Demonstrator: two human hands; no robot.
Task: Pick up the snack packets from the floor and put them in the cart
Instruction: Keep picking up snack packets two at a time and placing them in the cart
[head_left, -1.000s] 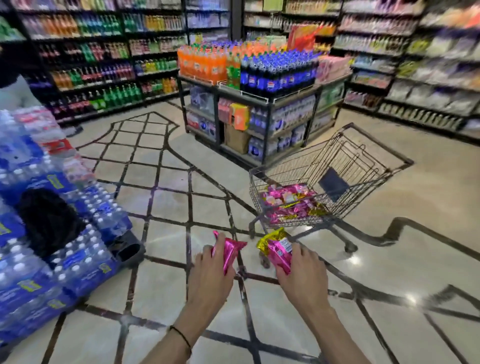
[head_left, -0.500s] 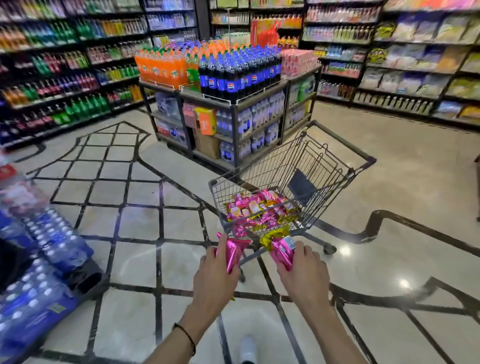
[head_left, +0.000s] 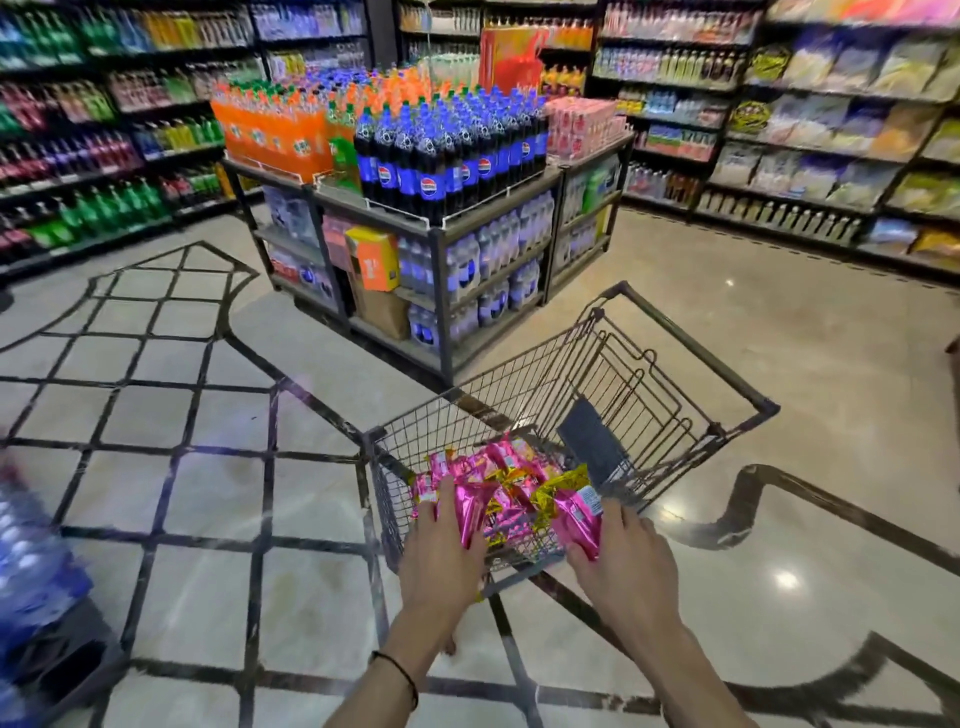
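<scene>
The left hand (head_left: 441, 564) grips a pink snack packet (head_left: 471, 506) between thumb and curled fingers, and the right hand (head_left: 626, 569) pinches a second pink packet with a gold crimped end (head_left: 574, 517). Both packets are held at the near end of the wire shopping cart (head_left: 467, 413), just beside the heap of pink and gold packets (head_left: 501, 462) lying in its basket. The cart stands on the pale tiled floor (head_left: 218, 499) in front of a display rack (head_left: 498, 218) of cola bottles (head_left: 431, 171).

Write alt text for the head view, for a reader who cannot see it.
A person's left hand holds a pink snack packet and the right hand a second packet, both at the near end of a wire cart already holding a pile of pink and gold packets. Beyond it stands a rack of soda bottles.
</scene>
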